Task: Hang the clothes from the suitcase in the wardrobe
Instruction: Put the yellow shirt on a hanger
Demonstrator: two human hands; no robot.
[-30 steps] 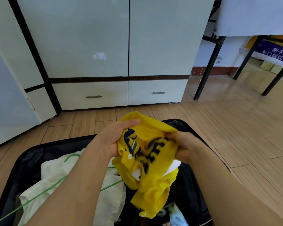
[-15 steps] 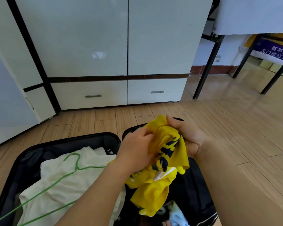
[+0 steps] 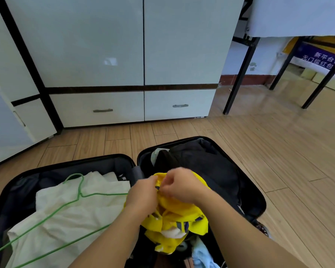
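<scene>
Over the open suitcase [image 3: 258,202], both hands, left hand [image 3: 143,196] and right hand [image 3: 179,187], pinched the bunched yellow shirt [image 3: 179,219]. Likely step: untangling it; next, threading the green hanger [image 3: 74,202] beside it.

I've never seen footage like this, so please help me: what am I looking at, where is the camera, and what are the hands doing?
There is no machine here. The camera sits on a person's head and looks forward and down, so the two bare arms coming in from the bottom are the wearer's own. The left hand and right hand both grip a crumpled yellow shirt with dark markings, held over an open black suitcase lying on the wooden floor. In the suitcase's left half lies a white garment with a green wire hanger on top; the right half holds dark clothes and something light blue. Ahead stands a white wardrobe with two drawers below, its middle doors closed.
</scene>
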